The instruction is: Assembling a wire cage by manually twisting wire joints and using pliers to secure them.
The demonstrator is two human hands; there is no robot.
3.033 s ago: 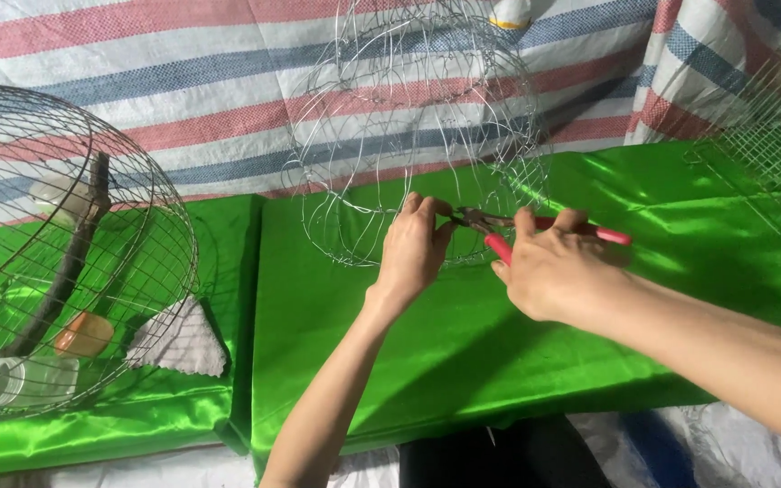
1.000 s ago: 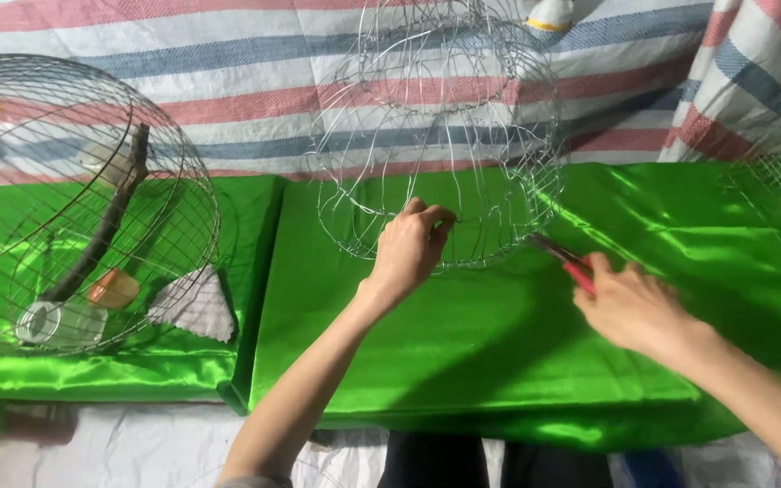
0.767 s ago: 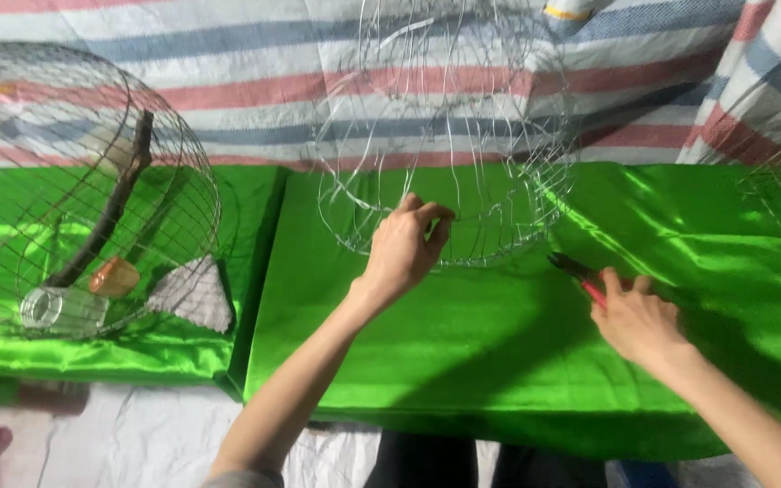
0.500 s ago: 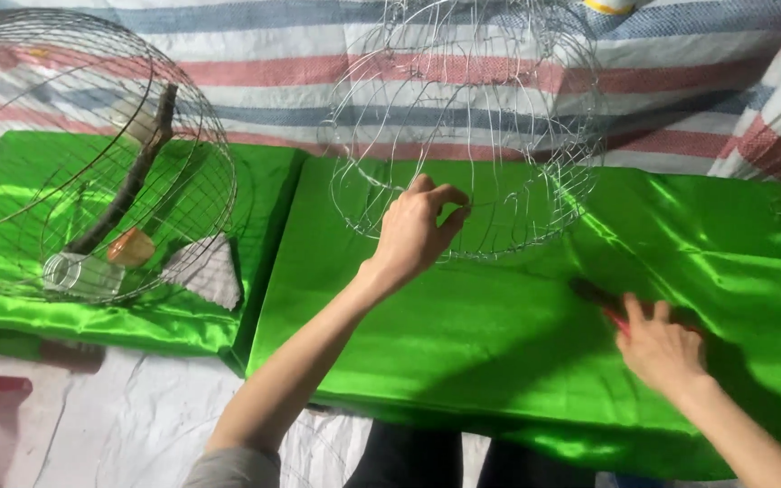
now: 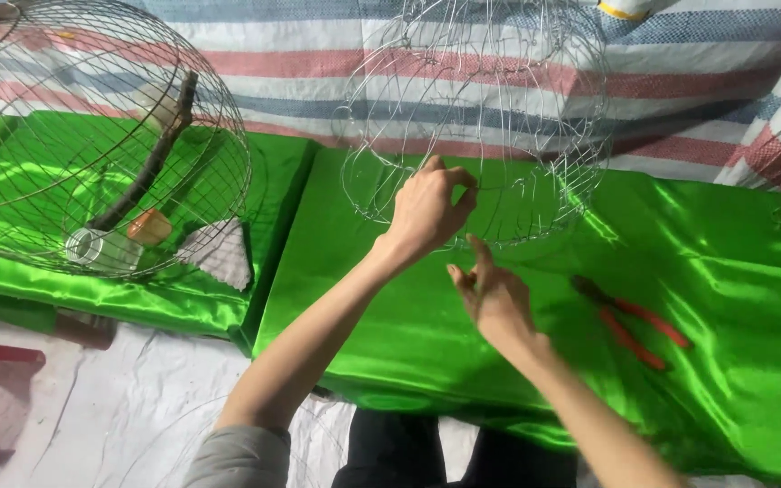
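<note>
Hands occupy the centre of the head view, both raised over a table draped in shiny green satin cloth (image 5: 409,361). Left hand (image 5: 428,210) is curled closed, its thumb and fingers pinched on a thin wire at the lower front of a rounded, unfinished cage of bare silver wire (image 5: 485,117), which stands on the cloth at the far side of the table, against a backdrop of red, white and blue striped fabric (image 5: 698,81). Right hand (image 5: 494,294) sits just below and slightly right of the left, empty, with fingers loosely spread and the index finger pointing up toward the cage's lower rim; whether the fingertip touches the wire cannot be told. Red-handled pliers (image 5: 630,321) lie flat on the cloth to the right of the right hand, apart from it, dark nose pointing toward the cage. On the left, on a separate green-covered surface, stands a larger domed cage of darker wire (image 5: 219,136). Inside it a brown wooden stick (image 5: 151,167) leans diagonally, and at its foot lie a small clear plastic cup (image 5: 92,248) on its side and a small orange container (image 5: 149,226) just beside it. A piece of white mesh-like material (image 5: 219,255) rests at the near right edge of that cage. White sheeting (image 5: 119,398) covers the floor below the table edge. A grey sleeve (image 5: 228,461) shows on the left arm at the bottom of the frame.
</note>
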